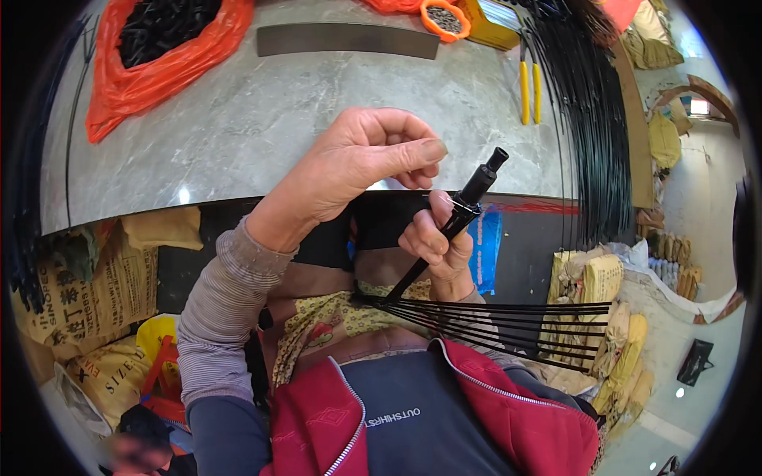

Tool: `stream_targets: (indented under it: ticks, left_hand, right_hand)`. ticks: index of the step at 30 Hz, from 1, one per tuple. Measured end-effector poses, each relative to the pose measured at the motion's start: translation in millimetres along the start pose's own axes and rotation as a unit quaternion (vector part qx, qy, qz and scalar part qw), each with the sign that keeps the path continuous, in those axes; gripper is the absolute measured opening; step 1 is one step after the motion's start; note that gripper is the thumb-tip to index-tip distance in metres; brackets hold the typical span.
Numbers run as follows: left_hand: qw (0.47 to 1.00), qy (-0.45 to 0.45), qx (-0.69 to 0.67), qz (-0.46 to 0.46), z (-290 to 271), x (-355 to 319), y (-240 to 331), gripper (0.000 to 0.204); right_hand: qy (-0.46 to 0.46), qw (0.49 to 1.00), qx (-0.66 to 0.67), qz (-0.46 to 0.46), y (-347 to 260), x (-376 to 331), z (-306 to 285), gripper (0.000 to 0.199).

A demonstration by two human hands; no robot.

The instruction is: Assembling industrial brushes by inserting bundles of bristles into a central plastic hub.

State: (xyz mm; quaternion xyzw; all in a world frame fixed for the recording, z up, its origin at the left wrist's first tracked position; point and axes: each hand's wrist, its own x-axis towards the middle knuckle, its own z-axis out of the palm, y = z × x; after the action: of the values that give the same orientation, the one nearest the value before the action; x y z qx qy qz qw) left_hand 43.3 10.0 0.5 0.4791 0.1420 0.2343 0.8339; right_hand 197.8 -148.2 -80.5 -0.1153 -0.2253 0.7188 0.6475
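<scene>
In front of my lap, my right hand (438, 238) is wrapped round the black shaft of an umbrella frame (476, 186), which tilts up and to the right. Its thin black ribs (508, 321) fan out to the right below the hand. A fine, light wire shows around the collar near the shaft's upper end. Left of that end, my left hand (369, 159) is raised over the table edge, thumb and forefinger pressed together. Whatever it pinches, if anything, is too small to make out. It does not touch the shaft.
The grey table (214, 135) carries a red bag (171, 75) of black parts, a dark flat strip (347, 40), an orange bowl (446, 33) of small metal pieces and yellow-handled pliers (530, 91). Long black rods (591, 135) hang over the right edge. A person (143, 444) is at lower left.
</scene>
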Motion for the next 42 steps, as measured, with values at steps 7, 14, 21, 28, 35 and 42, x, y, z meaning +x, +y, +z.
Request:
stream_targets:
  ticks: [7,14,21,28,35,42]
  left_hand:
    - [1.000,0.001,-0.003,0.001,12.1,12.0,-4.0,0.019]
    - [0.998,-0.038,0.047,-0.032,32.8,19.3,6.3,0.022]
    - [0.995,-0.063,0.074,-0.024,44.0,20.3,-2.8,0.026]
    - [0.996,-0.066,0.055,-0.024,42.4,16.3,-1.3,0.022]
    - [0.994,-0.061,0.085,0.015,47.6,8.7,1.5,0.033]
    - [0.986,-0.036,0.112,0.117,49.6,-1.3,-8.8,0.050]
  right_hand:
    - [-0.010,1.000,0.016,-0.005,-5.7,1.0,-0.7,0.024]
    - [0.051,0.998,-0.010,-0.027,-3.4,-8.7,-0.8,0.030]
    - [0.050,0.998,-0.036,-0.007,-4.4,-11.9,5.1,0.028]
    - [0.059,0.997,-0.045,-0.001,-0.2,-12.9,10.8,0.028]
    - [0.067,0.997,-0.032,-0.027,-0.3,-8.7,22.2,0.030]
    - [0.061,0.997,-0.023,-0.028,1.5,-6.7,17.1,0.056]
